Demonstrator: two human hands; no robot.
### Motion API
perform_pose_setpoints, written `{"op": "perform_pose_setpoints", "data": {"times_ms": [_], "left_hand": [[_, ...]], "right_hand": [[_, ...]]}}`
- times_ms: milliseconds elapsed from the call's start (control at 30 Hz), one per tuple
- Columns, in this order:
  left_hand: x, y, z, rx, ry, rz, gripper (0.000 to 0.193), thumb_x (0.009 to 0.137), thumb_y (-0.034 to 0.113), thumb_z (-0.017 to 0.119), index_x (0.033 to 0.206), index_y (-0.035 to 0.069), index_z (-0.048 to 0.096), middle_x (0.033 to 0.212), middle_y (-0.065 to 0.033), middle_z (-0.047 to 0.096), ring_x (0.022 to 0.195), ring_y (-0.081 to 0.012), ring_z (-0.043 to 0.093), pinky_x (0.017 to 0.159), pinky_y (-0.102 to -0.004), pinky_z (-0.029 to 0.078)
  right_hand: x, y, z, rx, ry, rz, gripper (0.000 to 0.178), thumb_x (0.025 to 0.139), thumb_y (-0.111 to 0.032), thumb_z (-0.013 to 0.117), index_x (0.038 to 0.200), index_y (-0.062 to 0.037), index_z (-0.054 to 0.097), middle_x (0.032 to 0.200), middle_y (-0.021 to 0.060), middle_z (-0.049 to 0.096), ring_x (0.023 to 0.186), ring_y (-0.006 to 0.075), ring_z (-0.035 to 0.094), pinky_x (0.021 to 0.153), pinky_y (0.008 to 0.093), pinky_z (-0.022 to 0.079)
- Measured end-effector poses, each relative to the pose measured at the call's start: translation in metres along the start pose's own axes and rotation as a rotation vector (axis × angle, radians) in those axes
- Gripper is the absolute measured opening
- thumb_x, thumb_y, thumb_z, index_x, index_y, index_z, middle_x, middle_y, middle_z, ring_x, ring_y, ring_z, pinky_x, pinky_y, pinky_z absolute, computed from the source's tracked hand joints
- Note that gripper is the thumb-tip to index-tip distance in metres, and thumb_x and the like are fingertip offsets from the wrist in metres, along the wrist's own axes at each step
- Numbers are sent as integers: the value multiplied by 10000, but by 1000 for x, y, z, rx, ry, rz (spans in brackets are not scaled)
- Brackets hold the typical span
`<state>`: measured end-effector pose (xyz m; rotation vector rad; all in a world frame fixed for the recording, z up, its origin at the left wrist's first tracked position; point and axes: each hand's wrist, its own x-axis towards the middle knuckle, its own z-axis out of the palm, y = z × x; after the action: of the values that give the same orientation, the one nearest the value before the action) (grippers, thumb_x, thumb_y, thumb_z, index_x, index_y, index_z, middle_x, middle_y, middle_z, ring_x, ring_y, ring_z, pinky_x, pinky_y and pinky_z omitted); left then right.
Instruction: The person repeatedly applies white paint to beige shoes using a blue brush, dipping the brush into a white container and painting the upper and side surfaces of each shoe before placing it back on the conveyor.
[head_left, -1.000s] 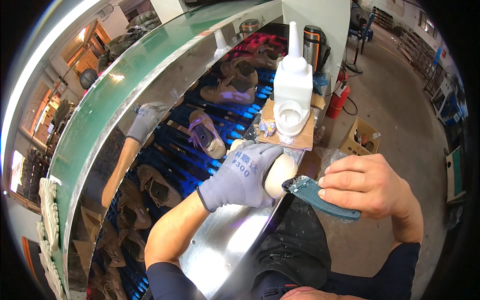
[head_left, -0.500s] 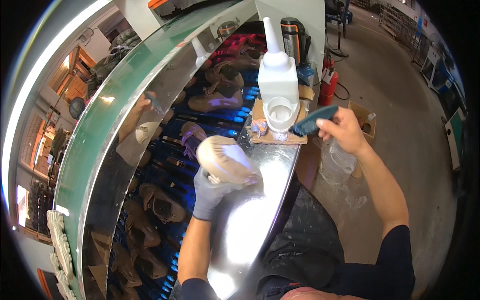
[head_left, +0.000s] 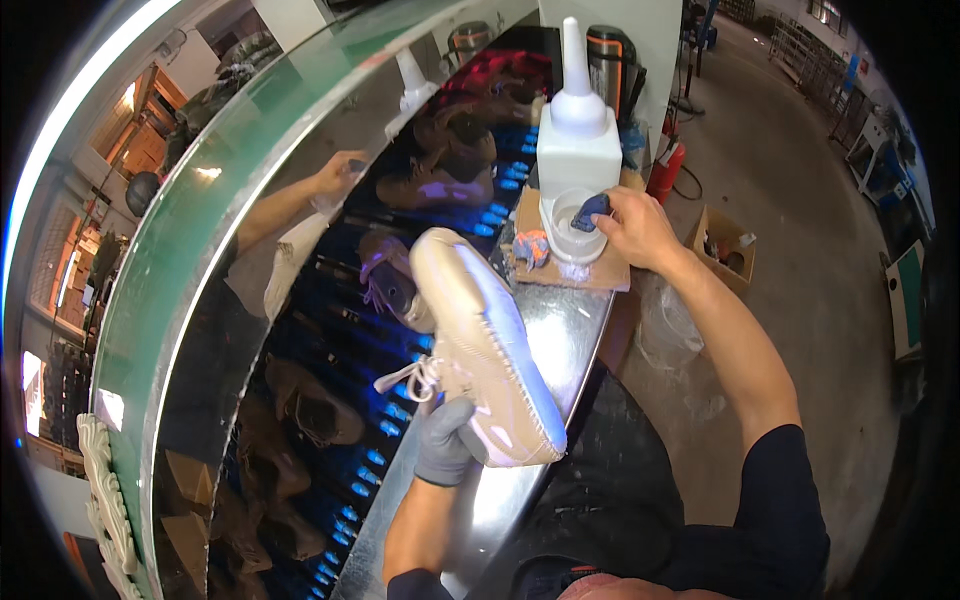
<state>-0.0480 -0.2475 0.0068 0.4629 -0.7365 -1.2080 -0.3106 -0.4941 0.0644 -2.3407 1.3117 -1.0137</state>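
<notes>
My left hand (head_left: 446, 444), in a grey glove, grips a beige lace-up shoe (head_left: 462, 335) near one end and holds it tilted over the metal ledge. Bluish light falls along the shoe's stitched lower edge, and its laces hang to the left. With bare fingers my right hand (head_left: 642, 230) pinches a dark blue brush (head_left: 591, 211). The brush's lower end is inside the round open cup at the front of a white bottle (head_left: 578, 150) with a long spout. Whether its bristles touch liquid is hidden.
Several brown shoes (head_left: 315, 405) lie on a dark roller conveyor to the left, under a green-topped cover (head_left: 165, 300). A cardboard piece (head_left: 612, 275) lies beneath the bottle, with an orange-and-grey lump (head_left: 532, 248) beside it. A thermos (head_left: 607, 70) and a fire extinguisher (head_left: 665, 170) stand behind.
My right hand has moved left, bringing the brush from beside the bottle into its cup. The shoe has turned in my left hand and now shows its long stitched side.
</notes>
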Motion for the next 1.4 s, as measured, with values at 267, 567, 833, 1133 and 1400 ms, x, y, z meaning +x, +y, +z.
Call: {"op": "perform_pose_setpoints", "data": {"times_ms": [267,567,833,1133,1400], "left_hand": [[-39,6,-27,-94,209,-380,674,934,101,647,1565,-11,438,1489,-244,607,1305,-409,657,1134,-539,541],[-45,6,-83,-81,130,-394,822,800,89,689,1585,30,450,1508,-257,590,1340,-422,630,1172,-547,509],[-36,16,-67,-52,-6,-496,933,724,100,828,1546,-103,437,1450,-278,624,1286,-364,677,1124,-464,543],[-23,20,-47,-76,15,-576,911,604,61,868,1417,-190,545,1338,-300,694,1188,-376,731,1104,-454,555],[-20,20,-46,169,96,-613,943,529,141,965,1350,-171,621,1290,-271,727,1160,-325,747,1095,-429,561]], "right_hand": [[-4,40,17,519,-4,374,204,955,-150,739,1049,31,742,893,144,742,708,216,702,657,356,587],[-41,55,2,1320,30,465,211,1032,-200,709,1041,11,709,932,105,755,758,152,729,646,260,613],[-107,11,2,1426,-187,434,202,1034,-140,691,1119,44,701,937,134,763,800,183,752,688,314,644],[-133,-44,-12,1244,-228,121,179,1011,-101,698,1061,71,715,956,145,737,823,197,726,708,303,611],[-108,-29,-16,1232,-271,209,140,1019,-79,711,1088,43,727,931,105,743,814,156,708,738,302,598]]}}
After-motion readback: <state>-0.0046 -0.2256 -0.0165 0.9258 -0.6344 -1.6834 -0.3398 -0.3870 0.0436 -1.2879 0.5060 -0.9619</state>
